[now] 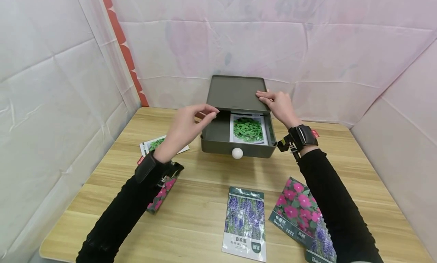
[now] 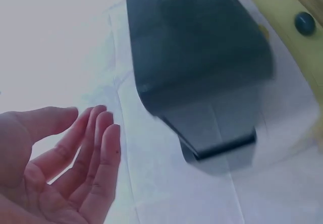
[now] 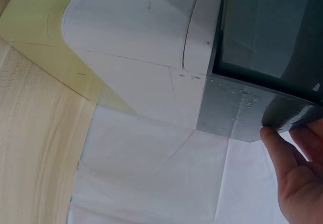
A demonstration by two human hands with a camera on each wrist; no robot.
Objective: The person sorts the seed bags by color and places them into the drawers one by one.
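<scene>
We note drawer pulled out of box on bench; one green packet filed inside. Left grip empty, fingers relaxed above drawer. Right grip flat on box top. We judge four packets unfiled: lavender, pink, two beneath left arm.

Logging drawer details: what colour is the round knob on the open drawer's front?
White; the knob stands out against the grey-green drawer front, shown best in the head view.

One drawer box, five seed packets, two hands.
</scene>
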